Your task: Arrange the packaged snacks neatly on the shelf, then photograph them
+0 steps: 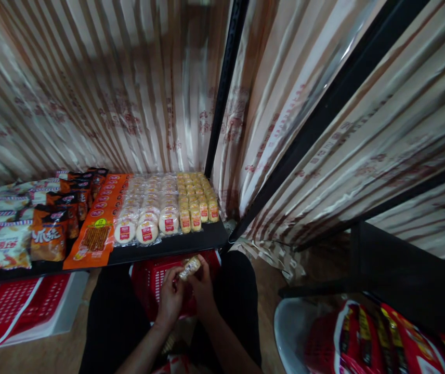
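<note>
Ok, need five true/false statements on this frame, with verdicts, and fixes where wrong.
1. The left hand and right hand both hold one small wrapped snack. True.
2. The yellow-wrapped snacks are left of the round snacks. False: the yellow-wrapped snacks are right of the round snacks.
3. Orange packaging lies between the round snacks and the bagged snacks. True.
4. The shelf is white. False: the shelf is black.
5. A red basket shows between the person's legs. True.

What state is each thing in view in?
Wrapped snack: wrapper on, seal unclear
Left hand: closed on the snack
Right hand: closed on it
Yellow snacks: wrapped, in rows
Round white snacks: wrapped, in rows
Orange packets: overlapping
Snack bags: in rows
Red basket: partly hidden
Curtain: hanging
</note>
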The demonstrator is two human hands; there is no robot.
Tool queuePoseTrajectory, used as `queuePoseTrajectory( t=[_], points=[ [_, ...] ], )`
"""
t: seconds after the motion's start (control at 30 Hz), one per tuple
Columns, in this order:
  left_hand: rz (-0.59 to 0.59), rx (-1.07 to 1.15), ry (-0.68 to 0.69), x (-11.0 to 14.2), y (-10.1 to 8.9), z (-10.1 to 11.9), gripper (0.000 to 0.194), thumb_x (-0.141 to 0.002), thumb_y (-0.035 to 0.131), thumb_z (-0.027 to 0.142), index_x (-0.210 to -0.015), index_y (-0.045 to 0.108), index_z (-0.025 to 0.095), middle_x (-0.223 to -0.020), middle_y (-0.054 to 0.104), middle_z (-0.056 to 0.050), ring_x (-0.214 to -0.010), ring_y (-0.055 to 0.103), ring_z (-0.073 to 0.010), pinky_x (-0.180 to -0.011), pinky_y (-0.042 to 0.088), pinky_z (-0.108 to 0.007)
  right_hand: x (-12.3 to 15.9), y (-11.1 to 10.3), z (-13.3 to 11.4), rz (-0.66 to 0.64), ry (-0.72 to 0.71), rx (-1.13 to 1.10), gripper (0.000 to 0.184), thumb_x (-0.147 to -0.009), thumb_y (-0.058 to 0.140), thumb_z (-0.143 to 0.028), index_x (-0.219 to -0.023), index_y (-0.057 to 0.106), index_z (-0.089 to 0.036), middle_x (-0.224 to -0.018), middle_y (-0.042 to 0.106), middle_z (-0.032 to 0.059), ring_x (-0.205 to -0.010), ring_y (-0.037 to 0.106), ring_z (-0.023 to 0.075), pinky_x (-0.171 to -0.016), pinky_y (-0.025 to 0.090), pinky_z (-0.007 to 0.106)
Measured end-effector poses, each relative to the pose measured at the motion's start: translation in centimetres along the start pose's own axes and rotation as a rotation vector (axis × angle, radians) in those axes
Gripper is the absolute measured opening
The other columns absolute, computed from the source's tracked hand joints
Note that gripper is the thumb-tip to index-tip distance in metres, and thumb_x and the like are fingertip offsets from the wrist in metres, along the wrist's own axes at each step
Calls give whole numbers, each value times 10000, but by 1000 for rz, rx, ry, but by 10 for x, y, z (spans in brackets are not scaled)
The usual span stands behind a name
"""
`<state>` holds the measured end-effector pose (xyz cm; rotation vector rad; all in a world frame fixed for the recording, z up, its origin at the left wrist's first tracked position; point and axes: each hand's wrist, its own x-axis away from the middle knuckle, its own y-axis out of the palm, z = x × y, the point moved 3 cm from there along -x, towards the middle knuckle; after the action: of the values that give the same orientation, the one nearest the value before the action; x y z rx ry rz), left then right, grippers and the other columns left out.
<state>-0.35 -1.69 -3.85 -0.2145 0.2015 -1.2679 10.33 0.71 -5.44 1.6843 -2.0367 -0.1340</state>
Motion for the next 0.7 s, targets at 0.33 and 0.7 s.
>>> queuePoseTrajectory(
  t=[0.33,0.7],
  points=[
    [-122,-41,41,5,3,16,383,-796,509,426,-1093,593,199,-1187,585,-121,-1096,552,-241,-926,452,-389,-3,-12,-19,10,-60,211,571,-605,693,-375,-1142,590,-208,-1011,689,48,-936,638,220,-842,500,347],
    [-75,147,-244,6,0,15,554,-709,504,669,-933,615,174,-856,680,-70,-786,628,-225,-712,496,-336,-10,-18,-46,-132,11,433,463,-670,617,-491,-1011,684,-186,-722,693,33,-648,646,189,-611,512,305]
  ],
)
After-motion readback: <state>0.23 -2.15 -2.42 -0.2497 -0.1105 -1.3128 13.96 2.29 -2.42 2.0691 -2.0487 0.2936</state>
